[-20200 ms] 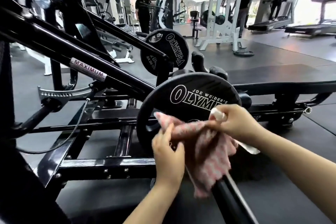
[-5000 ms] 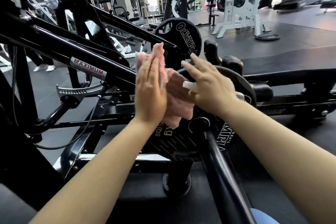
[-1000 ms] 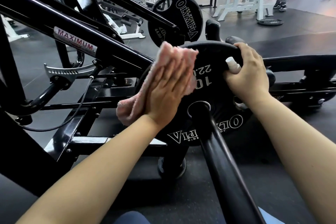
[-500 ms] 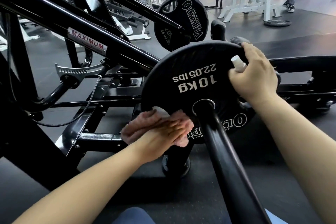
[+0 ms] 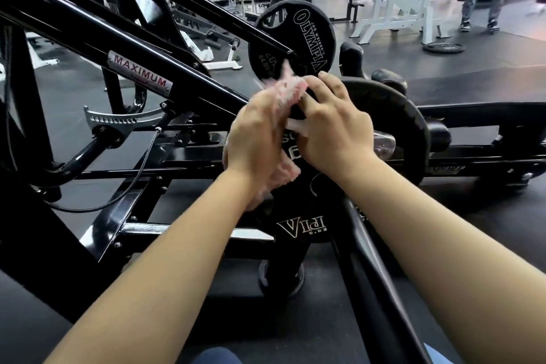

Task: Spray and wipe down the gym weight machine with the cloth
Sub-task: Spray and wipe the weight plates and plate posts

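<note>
**Cloth worked over the face of the near weight plate**

The near weight plate (image 5: 381, 115) is taken as the landmark; it is mounted on a black bar (image 5: 381, 289) whose long axis runs from the plate toward the viewer. The pink cloth (image 5: 288, 91) is pressed against the plate's left face by the left hand (image 5: 254, 142), which is blurred, so its grasp cannot be told for certain. The right hand (image 5: 334, 130) is laid on the plate's upper centre, a small clear spray bottle (image 5: 384, 143) held under its palm with the fingers spread. The left hand is judged nearer the unwiped left rim. Behind the plate stands a second plate (image 5: 313, 38); left of it runs the frame marked MAXIMUM (image 5: 139, 74), which may crowd a wide stroke.
</note>
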The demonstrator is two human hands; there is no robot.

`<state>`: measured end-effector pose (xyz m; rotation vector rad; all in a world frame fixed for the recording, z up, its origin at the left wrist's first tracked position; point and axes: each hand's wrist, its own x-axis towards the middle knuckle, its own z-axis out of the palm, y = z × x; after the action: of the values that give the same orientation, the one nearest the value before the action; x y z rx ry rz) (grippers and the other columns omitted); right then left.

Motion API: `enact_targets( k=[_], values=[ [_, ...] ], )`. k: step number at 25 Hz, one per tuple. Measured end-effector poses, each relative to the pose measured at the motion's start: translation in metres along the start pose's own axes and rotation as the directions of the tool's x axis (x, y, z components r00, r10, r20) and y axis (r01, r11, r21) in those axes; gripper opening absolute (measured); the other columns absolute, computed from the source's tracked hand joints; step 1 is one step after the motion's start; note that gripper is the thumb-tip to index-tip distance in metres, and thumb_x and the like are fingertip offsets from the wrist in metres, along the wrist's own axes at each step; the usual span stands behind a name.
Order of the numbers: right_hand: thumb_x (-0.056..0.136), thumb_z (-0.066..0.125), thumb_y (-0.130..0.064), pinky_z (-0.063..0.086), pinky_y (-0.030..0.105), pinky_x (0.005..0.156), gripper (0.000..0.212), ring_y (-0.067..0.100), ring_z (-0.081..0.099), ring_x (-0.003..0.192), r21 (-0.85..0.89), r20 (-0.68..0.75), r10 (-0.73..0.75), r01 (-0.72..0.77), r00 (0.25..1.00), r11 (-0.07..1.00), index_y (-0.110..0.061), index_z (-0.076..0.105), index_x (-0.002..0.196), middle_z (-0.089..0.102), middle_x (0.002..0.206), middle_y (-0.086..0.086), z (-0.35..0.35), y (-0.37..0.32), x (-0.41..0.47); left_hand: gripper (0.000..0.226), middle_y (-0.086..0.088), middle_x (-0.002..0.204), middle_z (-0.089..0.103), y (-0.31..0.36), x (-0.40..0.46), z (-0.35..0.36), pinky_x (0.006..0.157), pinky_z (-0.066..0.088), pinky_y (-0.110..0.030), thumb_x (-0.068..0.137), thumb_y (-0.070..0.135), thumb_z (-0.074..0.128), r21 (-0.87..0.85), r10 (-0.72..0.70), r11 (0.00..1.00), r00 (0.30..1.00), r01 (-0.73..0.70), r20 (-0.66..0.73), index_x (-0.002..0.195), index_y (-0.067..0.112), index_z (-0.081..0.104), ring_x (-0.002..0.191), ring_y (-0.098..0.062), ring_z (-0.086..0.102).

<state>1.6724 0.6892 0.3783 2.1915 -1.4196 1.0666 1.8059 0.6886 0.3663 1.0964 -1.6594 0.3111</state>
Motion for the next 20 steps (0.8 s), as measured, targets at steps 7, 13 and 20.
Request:
enact_targets(
  k=[7,13,20],
  values=[
    [0.071,0.073,-0.018,0.058,0.037,0.060,0.060,0.020,0.048,0.128,-0.068,-0.061,-0.078,0.074,0.995,0.995,-0.023,0.057,0.128,0.057,0.132,-0.002,0.004,0.008,-0.001,0.050,-0.021,0.111,0.057,-0.022,-0.031,-0.014,0.066,0.051,-0.042,0.083,0.023,0.032,0.174,-0.080,0.983,0.991,0.061,0.104,0.133,0.019,0.030,0.089,-0.038,0.060],
    [0.078,0.059,-0.018,0.056,0.035,0.065,0.057,0.018,0.045,0.130,-0.098,-0.081,-0.109,0.101,0.991,0.990,-0.024,0.052,0.134,0.054,0.135,-0.005,0.000,0.020,-0.001,0.053,-0.025,0.117,0.053,-0.032,-0.050,-0.025,0.071,0.049,-0.038,0.083,0.023,0.030,0.154,-0.105,0.985,0.978,0.078,0.179,0.136,0.021,0.024,0.094,-0.039,0.059],
    [0.082,0.060,-0.023,0.049,0.039,0.089,0.056,0.021,0.042,0.131,0.009,-0.158,0.103,-0.103,0.982,0.995,-0.019,0.049,0.137,0.051,0.137,-0.003,-0.009,0.045,-0.013,0.052,0.003,0.149,0.034,-0.041,-0.108,-0.021,0.110,0.021,-0.015,0.098,0.015,0.035,0.073,-0.499,0.866,0.855,0.494,0.140,0.147,0.015,0.019,0.127,-0.009,0.042]
  ],
)
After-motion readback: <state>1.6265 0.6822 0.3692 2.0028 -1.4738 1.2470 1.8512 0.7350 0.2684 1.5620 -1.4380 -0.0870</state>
